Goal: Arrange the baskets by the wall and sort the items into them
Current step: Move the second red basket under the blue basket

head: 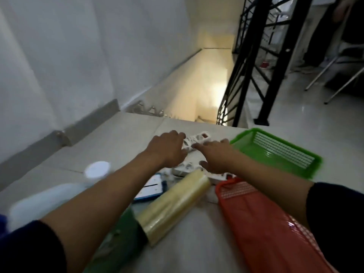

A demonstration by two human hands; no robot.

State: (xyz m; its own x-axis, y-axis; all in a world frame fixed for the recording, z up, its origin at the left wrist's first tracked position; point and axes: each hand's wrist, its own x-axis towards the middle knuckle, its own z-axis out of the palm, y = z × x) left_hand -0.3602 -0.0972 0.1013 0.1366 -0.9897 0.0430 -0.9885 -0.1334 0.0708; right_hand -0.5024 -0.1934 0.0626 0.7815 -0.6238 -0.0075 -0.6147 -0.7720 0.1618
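Observation:
A green basket (244, 137) lies empty on the tiled floor at the right. An orange basket (262, 223) lies near me at the lower right. Between them are white power strips: one (202, 135) beyond my hands, another (182, 169) under them. My left hand (167, 148) rests on the far power strip, fingers curled over it. My right hand (214, 156) reaches over the strips with fingers spread. A roll of clear film (175, 207) lies in front of me, beside a blue-framed white item (151, 189). The picture is blurred.
A white jug with a round cap (96, 170) lies at the left by the grey skirting (88, 123) of the wall. A stairwell drops away just beyond the floor edge (197, 121). A black metal railing (254, 75) stands at the right. A dark green object (122, 229) lies under the film roll.

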